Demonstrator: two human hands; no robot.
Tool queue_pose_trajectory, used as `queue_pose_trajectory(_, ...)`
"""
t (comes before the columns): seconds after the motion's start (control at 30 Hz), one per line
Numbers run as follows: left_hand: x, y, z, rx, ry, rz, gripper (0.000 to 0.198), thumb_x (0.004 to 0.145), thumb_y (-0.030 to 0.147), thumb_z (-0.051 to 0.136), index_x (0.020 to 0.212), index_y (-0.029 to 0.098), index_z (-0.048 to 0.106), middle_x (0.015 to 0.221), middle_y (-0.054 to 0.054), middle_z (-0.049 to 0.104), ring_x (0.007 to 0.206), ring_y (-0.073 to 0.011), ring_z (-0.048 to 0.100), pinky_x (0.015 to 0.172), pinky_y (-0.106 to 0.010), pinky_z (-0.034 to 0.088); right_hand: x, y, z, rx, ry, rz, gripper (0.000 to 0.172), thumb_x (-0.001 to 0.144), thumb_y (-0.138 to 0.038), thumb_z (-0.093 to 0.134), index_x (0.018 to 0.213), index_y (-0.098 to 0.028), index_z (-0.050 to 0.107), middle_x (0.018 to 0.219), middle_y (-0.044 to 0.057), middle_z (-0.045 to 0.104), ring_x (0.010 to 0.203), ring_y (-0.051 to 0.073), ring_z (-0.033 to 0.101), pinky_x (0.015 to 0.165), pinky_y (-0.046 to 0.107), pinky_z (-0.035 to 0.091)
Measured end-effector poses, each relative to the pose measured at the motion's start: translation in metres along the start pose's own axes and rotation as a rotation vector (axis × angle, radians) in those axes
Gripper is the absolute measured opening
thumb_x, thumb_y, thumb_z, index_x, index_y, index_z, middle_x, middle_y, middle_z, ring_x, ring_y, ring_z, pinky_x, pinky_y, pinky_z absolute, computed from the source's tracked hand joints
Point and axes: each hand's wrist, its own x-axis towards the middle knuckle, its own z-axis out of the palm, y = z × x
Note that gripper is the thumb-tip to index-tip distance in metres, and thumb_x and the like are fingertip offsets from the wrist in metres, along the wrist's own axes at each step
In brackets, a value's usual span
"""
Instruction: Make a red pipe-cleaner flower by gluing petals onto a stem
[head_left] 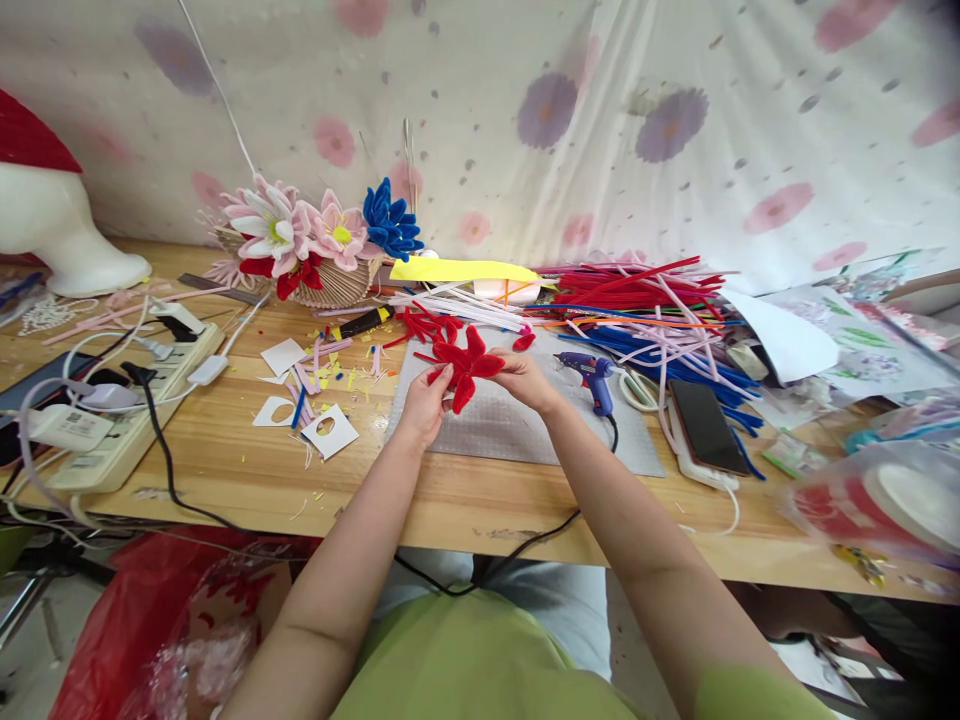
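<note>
A red pipe-cleaner flower (pixel 468 366) with fuzzy pointed petals is held up between my hands, above a grey mat (pixel 502 435). My left hand (pixel 429 402) closes its fingers around the underside at the left. At the right, my right hand (pixel 523 380) pinches the tip of one petal. More red pipe-cleaner pieces (pixel 424 325) lie just behind the flower, and a small red petal piece (pixel 523 341) rests beyond my right hand. A blue glue gun (pixel 591 376) lies on the mat to the right.
Finished flowers (pixel 330 235) stand at the back left. Bundled pipe cleaners (pixel 637 290) fill the back right. A phone (pixel 706 427) lies right of the mat; a power strip (pixel 142 410) with tangled cables sits left. Cut paper squares (pixel 331 431) and scraps lie left of the mat.
</note>
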Motion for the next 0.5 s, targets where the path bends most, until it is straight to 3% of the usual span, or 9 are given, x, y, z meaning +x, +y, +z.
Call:
queue_pose_trajectory(0.17, -0.002, 0.003, 0.001, -0.002, -0.010, -0.009, 0.013, 0.074, 0.021, 0.069, 0.081, 0.015, 0.059, 0.063, 0.002, 0.064, 0.049, -0.0060, 0.056, 0.045, -0.015, 0.041, 0.001, 0.001, -0.002, -0.031, -0.003, 0.040, 0.036, 0.075, -0.055, 0.063, 0.081, -0.021, 0.074, 0.086, 0.005, 0.067, 0.083, 0.017, 0.062, 0.079, 0.033, 0.049)
queue_pose_trajectory(0.33, -0.004, 0.010, 0.001, -0.072, -0.080, -0.143, 0.008, 0.080, 0.019, 0.064, 0.084, 0.012, 0.062, 0.068, -0.001, 0.067, 0.053, -0.0071, 0.059, 0.051, -0.018, 0.050, 0.006, -0.007, -0.005, -0.154, -0.048, 0.005, 0.030, 0.082, -0.045, 0.058, 0.091, -0.020, 0.072, 0.092, 0.007, 0.067, 0.086, 0.017, 0.061, 0.080, 0.031, 0.048)
queue_pose_trajectory(0.5, 0.001, 0.018, 0.002, -0.252, 0.059, -0.339, 0.014, 0.088, 0.013, 0.049, 0.083, 0.009, 0.062, 0.060, -0.001, 0.063, 0.047, -0.0062, 0.057, 0.047, -0.016, 0.052, 0.011, -0.027, -0.001, -0.474, -0.120, 0.006, 0.031, 0.084, -0.028, 0.053, 0.108, -0.014, 0.067, 0.095, 0.010, 0.065, 0.081, 0.015, 0.059, 0.070, 0.027, 0.046)
